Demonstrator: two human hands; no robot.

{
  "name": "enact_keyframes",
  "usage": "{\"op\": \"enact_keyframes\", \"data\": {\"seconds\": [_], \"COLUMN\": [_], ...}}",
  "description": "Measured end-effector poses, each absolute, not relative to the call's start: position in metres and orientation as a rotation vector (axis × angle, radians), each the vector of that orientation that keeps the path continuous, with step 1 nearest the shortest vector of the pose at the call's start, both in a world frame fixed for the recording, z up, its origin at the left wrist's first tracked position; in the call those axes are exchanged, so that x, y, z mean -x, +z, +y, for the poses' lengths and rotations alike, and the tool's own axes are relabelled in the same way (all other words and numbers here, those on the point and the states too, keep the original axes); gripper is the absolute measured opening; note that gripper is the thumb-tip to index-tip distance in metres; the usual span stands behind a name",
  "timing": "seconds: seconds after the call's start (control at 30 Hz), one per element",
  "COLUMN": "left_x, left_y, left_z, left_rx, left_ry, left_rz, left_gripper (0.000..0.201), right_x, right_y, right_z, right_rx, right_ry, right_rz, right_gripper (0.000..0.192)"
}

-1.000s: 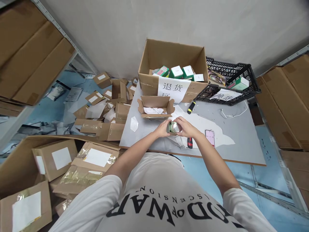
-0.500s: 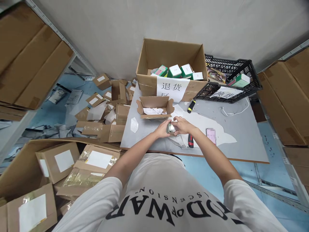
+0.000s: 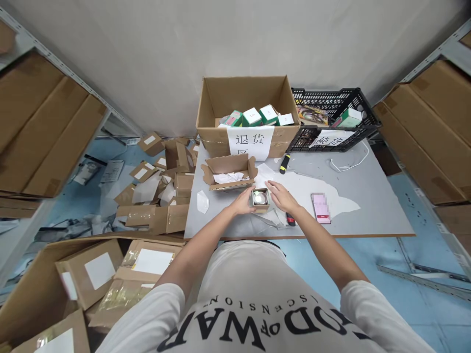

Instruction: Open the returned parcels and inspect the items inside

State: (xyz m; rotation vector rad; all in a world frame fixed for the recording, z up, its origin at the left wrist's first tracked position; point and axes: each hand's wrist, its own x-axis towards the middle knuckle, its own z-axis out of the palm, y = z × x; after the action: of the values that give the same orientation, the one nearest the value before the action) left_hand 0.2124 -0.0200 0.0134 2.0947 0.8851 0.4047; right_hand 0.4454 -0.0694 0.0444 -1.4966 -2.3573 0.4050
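Note:
A small open-topped box (image 3: 261,208) stands at the front of the table, with a round, shiny, silvery thing (image 3: 260,197) inside it. My left hand (image 3: 243,201) grips the box by its left side, fingers behind and thumb toward the front. Just right of the box is my right hand (image 3: 282,197), fingers stretched out and holding nothing. Behind my hands sits an open brown carton (image 3: 230,185) with crumpled white paper (image 3: 228,177) in it. A red and black tool handle (image 3: 290,219) lies partly under my right wrist, beside torn white paper (image 3: 272,218).
A large carton (image 3: 213,139) of green and white boxes and a black crate (image 3: 333,147) stand at the back. A yellow and black cutter (image 3: 284,163), a phone (image 3: 321,208) and a white cable (image 3: 349,169) lie on the table (image 3: 382,211). Cartons (image 3: 147,215) crowd the floor at left.
My right hand has drawn back from the small box and its fingers have spread, baring the silvery thing inside. My left hand stays on the box. The camera view has shifted slightly.

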Motion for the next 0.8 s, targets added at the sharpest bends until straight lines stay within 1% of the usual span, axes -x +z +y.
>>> {"op": "enact_keyframes", "data": {"seconds": [0.07, 0.17, 0.23, 0.27, 0.33, 0.43, 0.53, 0.67, 0.8], "left_x": [-0.210, -0.206, -0.204, -0.204, -0.205, -0.208, -0.211, -0.212, -0.211], "left_y": [0.015, 0.017, 0.019, 0.019, 0.019, 0.019, 0.017, 0.015, 0.015], "left_z": [-0.021, -0.024, -0.025, -0.026, -0.027, -0.028, -0.028, -0.028, -0.030], "left_rx": [-2.102, -2.090, -2.080, -2.078, -2.080, -2.064, -2.025, -1.979, -1.961], "left_ry": [0.356, 0.279, 0.255, 0.263, 0.305, 0.375, 0.412, 0.436, 0.424], "left_rz": [0.846, 0.777, 0.767, 0.772, 0.787, 0.829, 0.849, 0.863, 0.863], "left_gripper": [0.110, 0.125, 0.127, 0.125, 0.116, 0.102, 0.099, 0.099, 0.101], "right_x": [-0.453, -0.453, -0.446, -0.441, -0.431, -0.419, -0.414, -0.415, -0.423], "right_y": [0.032, 0.018, 0.015, 0.015, 0.018, 0.029, 0.041, 0.049, 0.049], "right_z": [-0.083, -0.104, -0.113, -0.116, -0.120, -0.119, -0.109, -0.087, -0.069], "right_rx": [1.551, 1.500, 1.460, 1.453, 1.438, 1.427, 1.459, 1.534, 1.596], "right_ry": [0.442, 0.557, 0.591, 0.584, 0.543, 0.472, 0.422, 0.413, 0.425], "right_rz": [-2.231, -2.302, -2.313, -2.285, -2.206, -2.070, -1.988, -2.094, -2.237], "right_gripper": [0.072, 0.090, 0.098, 0.098, 0.088, 0.067, 0.051, 0.042, 0.039]}}
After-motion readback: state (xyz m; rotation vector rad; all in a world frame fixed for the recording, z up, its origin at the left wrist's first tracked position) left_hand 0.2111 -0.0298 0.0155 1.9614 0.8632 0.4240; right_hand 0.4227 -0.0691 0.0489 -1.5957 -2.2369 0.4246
